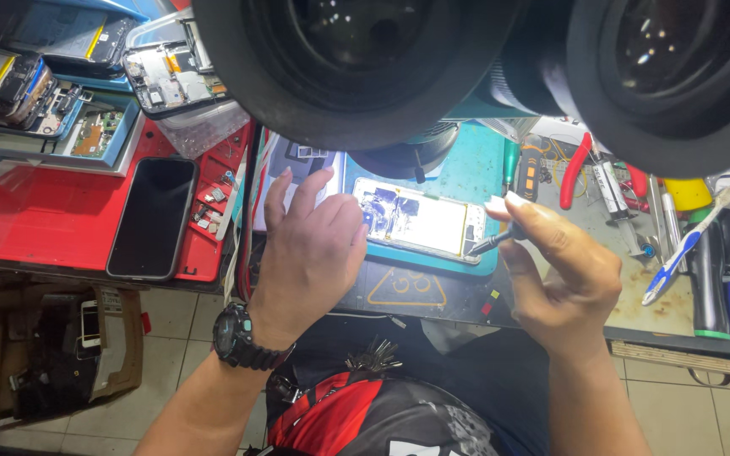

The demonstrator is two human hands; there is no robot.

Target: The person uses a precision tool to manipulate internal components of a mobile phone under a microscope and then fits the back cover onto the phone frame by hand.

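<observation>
The opened phone [420, 221] lies flat on the teal mat [475, 173] in the middle of the surface [652, 295], w/ its back cover off and the inner parts bare. The left hand [310, 241] rests at the phone's left end, fingers spread and a bit curled, pressing it down; it grips nothing. The right hand [555, 270] is closed around a thin dark tool [492, 243], maybe a screwdriver or pick, and the tip touches the phone's lower right corner.

Risks, as I judge them: the tip is very near bare electronics, so a slip could scratch the board or tear a thin cable. The left hand holds only one end, so the phone may turn on the mat if the tool pushes sideways. The two big microscope eyepieces [356, 59] hide part of the view, so aim could be poor. Small screws can roll away; the surface is crowded, e.g. red-handled pliers [574, 169] and a toothbrush [688, 245] near the right hand.
</observation>
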